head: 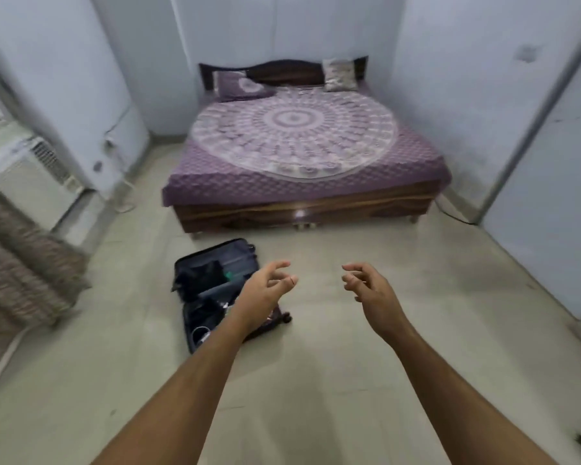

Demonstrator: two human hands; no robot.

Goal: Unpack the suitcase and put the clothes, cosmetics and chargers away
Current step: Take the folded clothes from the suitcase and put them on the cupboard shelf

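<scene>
On the floor (316,380) the open suitcase (212,290) is half hidden behind the empty left hand (265,290), its contents blurred; right hand (366,286) loose, empty.

Pale blue walls (450,62), beige tiled floor (349,380), wooden bed (302,209), purple mandala bedspread (296,135)

A purple bedspread (302,176) with a white round mandala covers the dark brown bed (302,213), near a dark blue-grey suitcase (215,263) on the pale beige floor (349,330).
</scene>
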